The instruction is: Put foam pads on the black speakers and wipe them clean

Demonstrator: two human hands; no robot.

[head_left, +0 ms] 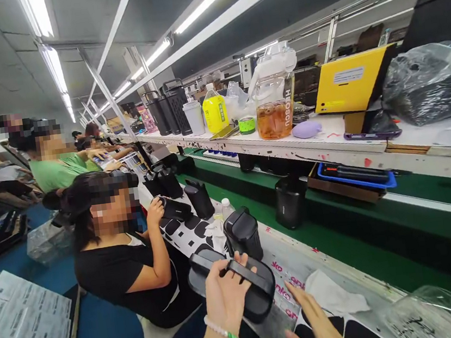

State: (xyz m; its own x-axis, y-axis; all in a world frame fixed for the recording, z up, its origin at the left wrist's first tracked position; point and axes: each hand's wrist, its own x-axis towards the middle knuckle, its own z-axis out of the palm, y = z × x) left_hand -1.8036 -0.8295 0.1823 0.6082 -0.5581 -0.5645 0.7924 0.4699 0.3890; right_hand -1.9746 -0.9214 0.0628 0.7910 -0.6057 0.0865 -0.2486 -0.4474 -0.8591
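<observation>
My left hand (228,288), with a beaded bracelet at the wrist, has its fingers hooked round the carry handle of a black portable speaker (260,299). The speaker is tilted over the bench edge. A rounded black part (200,273) shows left of my fingers; whether it belongs to the same speaker I cannot tell. My right hand (321,324) is apart from the speaker, fingers spread, holding nothing, over black-and-white patterned sheeting. Just beyond my left hand, another black speaker (242,233) stands upright on the bench.
A co-worker in black (126,263) sits at the left, holding a black speaker (176,210). A white cloth (335,292) and a clear jar (428,314) lie at the right. Beyond the bench runs a green conveyor (342,248), under a shelf (230,142) with bottles.
</observation>
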